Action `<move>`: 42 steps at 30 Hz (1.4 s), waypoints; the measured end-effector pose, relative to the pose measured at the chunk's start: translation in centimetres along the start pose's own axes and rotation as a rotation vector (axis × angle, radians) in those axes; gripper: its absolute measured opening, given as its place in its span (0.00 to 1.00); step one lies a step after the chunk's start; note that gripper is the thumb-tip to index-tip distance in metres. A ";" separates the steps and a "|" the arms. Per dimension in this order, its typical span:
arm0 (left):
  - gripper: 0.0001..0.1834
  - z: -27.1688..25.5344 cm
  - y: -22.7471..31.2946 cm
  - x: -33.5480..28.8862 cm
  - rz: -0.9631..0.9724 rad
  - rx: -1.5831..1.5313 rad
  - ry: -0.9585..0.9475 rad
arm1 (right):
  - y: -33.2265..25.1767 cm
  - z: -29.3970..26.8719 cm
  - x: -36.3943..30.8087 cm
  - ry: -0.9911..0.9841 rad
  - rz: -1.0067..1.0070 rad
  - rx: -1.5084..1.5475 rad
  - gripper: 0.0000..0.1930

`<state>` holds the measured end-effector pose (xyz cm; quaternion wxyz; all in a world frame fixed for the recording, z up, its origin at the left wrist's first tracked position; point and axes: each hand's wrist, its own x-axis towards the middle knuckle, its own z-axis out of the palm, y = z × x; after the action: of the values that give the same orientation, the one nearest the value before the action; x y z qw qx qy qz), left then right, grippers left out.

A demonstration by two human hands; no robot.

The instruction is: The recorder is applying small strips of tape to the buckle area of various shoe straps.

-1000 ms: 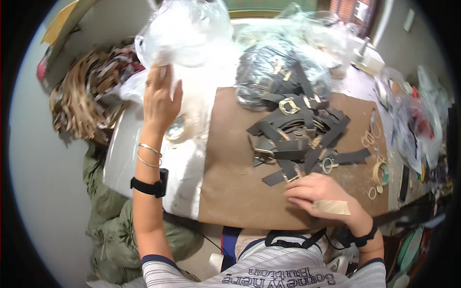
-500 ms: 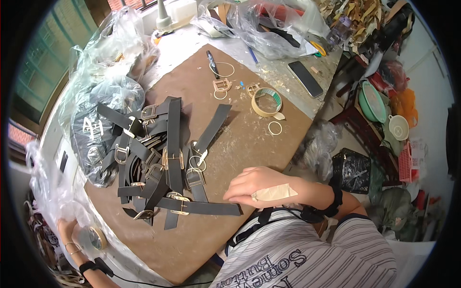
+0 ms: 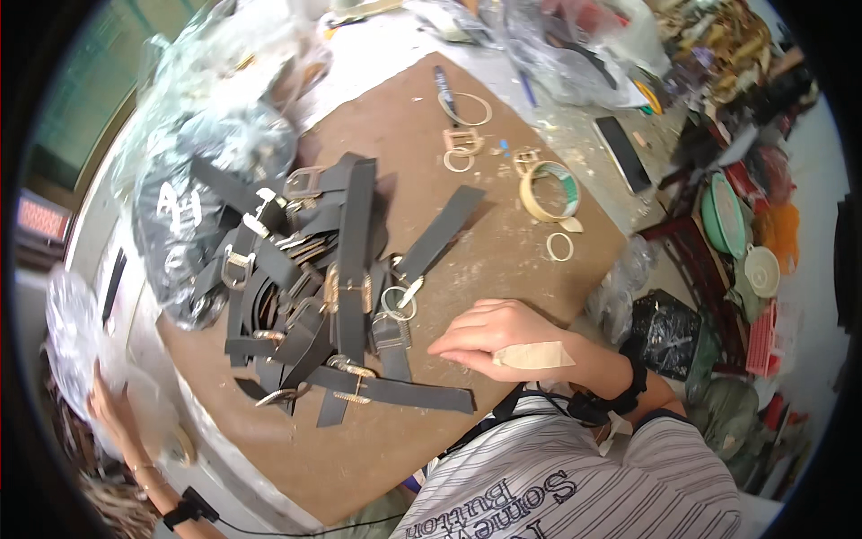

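The left hand (image 3: 111,413) reaches farther along the bag (image 3: 72,314) — the right hand (image 3: 501,334) rests beside untouched straps (image 3: 357,242), both grips unclear.

Two bare hands are seen: the left hand (image 3: 112,409) at near left, the right hand (image 3: 492,337) at near right. In the tangled pile of flat black straps (image 3: 357,251), at least six metal buckles (image 3: 359,384) are counted; the straps themselves cannot be counted. Four thin pale rings (image 3: 559,260) are seen, one on the pile. Farther right, two loose gold-coloured buckles (image 3: 462,141), one beige tape roll with a green core (image 3: 530,203) and one black phone (image 3: 622,154) are found.
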<state>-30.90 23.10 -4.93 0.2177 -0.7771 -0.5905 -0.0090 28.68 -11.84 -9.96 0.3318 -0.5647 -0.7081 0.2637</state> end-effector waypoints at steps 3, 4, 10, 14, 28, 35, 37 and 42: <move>0.43 -0.3 0.7 -1.0 0.319 0.062 0.208 | -0.9 -0.2 1.5 -0.029 -0.036 0.024 0.08; 0.35 1.1 0.7 -1.6 0.249 0.056 0.086 | -1.5 0.2 2.0 -0.040 -0.013 0.019 0.09; 0.04 3.8 6.8 -2.0 0.108 0.193 0.180 | -3.7 0.7 0.7 -0.060 0.039 0.058 0.07; 0.13 -2.2 10.9 -2.8 0.120 -0.063 0.083 | -6.3 -0.9 2.7 -0.194 -0.041 0.022 0.07; 0.33 -7.5 13.0 -12.0 -0.042 -0.498 0.545 | -8.8 15.1 30.4 -0.333 -0.398 -0.285 0.19; 0.39 2.4 1.2 -9.3 -1.009 -0.690 0.172 | -18.2 12.6 33.7 0.008 -0.336 0.323 0.25; 0.35 4.9 -0.3 -9.7 -1.068 -1.086 0.301 | -20.1 13.9 34.2 -0.074 -0.133 0.219 0.40; 0.25 1.6 0.3 -11.6 -1.109 -1.873 0.255 | -17.8 20.7 36.5 -0.219 0.274 0.679 0.49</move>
<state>-34.53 13.01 -9.61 -0.4341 -0.2542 -0.5903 -0.6313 -3.50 19.77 -3.64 0.3840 -0.4805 -0.5294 0.5843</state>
